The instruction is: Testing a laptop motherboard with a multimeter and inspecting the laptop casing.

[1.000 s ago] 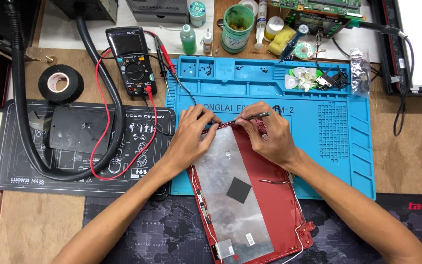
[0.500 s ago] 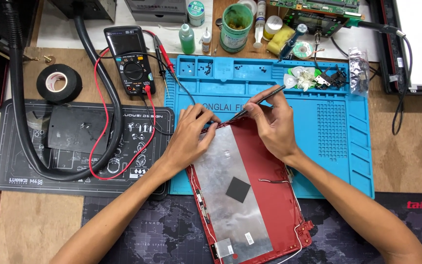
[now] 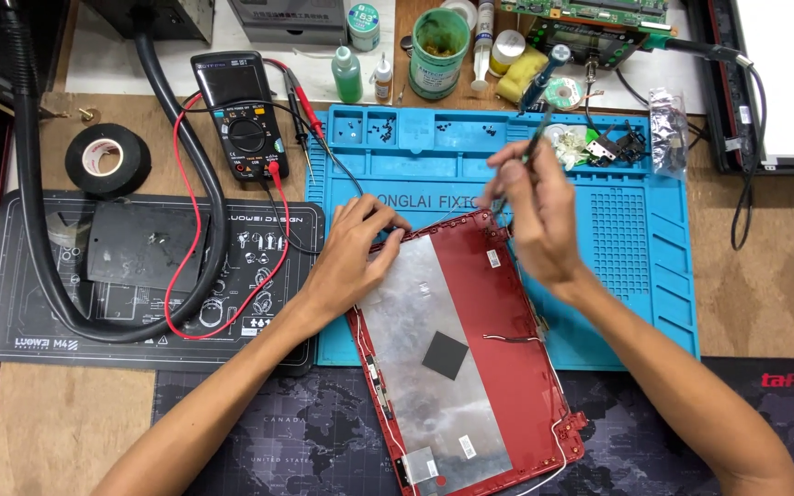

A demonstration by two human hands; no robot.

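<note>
A red laptop lid shell [image 3: 516, 321] lies tilted on the blue work mat [image 3: 636, 266], its inside lined with silver foil [image 3: 415, 331] and a small black square pad. My left hand [image 3: 351, 253] rests on the lid's top left corner, fingers pressing its edge. My right hand [image 3: 530, 216] is raised above the lid's top right corner and holds a thin dark screwdriver [image 3: 537, 119] that points up and away, its tip off the lid.
A black multimeter [image 3: 239, 115] with red and black leads stands at the back left. Beside it lie a roll of black tape [image 3: 107, 161], a thick black hose [image 3: 39, 230] and a dark mat [image 3: 149, 266]. Bottles, a green cup [image 3: 440, 50] and small parts line the back.
My right hand has lifted off the lid's top edge and moved right and away, swinging the screwdriver upright. My left hand stays on the lid's corner.
</note>
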